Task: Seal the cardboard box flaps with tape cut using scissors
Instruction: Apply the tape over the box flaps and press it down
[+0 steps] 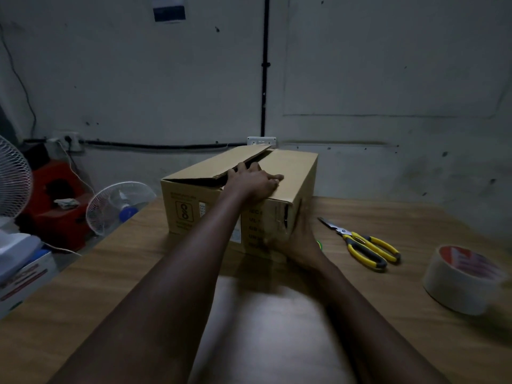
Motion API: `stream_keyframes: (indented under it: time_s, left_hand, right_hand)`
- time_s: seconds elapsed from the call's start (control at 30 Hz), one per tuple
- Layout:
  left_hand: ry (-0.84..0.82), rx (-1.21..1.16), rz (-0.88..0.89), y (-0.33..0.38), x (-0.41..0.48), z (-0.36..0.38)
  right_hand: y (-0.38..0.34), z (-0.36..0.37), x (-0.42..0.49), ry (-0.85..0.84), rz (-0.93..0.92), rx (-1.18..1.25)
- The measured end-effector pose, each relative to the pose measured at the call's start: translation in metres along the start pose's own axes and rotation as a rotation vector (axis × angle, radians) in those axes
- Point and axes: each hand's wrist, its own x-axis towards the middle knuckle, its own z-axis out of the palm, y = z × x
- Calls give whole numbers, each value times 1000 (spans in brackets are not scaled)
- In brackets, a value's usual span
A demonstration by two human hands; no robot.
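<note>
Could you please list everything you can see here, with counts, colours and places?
Cardboard box: one, brown, mid-table, top flaps not fully closed.
Scissors: one pair, yellow-and-grey handles, on the table right of the box.
Tape roll: one, pale with a red core, table's right side.
Table: one, wood-brown, foreground.
Fans: two, white, left of the table.
Red object: one, red, beside the fans.
Wall sockets: two, white, low on the wall.
Left hand: one, flat on the box's top flaps.
Right hand: one, blurred, at the box's near right corner.
</note>
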Motion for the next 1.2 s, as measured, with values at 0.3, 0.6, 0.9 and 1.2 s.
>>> stream_keyframes:
  time_s: [0.3, 0.6, 0.9, 1.2]
  left_hand:
    - [-25, -4, -20, 0, -1, -1]
    - [-27, -12, -25, 3, -3, -3]
    - [-2, -27, -23, 1, -4, -2]
    - [10, -26, -36, 0, -2, 0]
  right_hand:
    - [-52, -45, 4, 341, -10, 951]
    - [-34, -16, 9, 272, 61, 657]
    - [-42, -18, 10, 385, 24, 635]
    - [-27, -14, -1, 292, 56, 468]
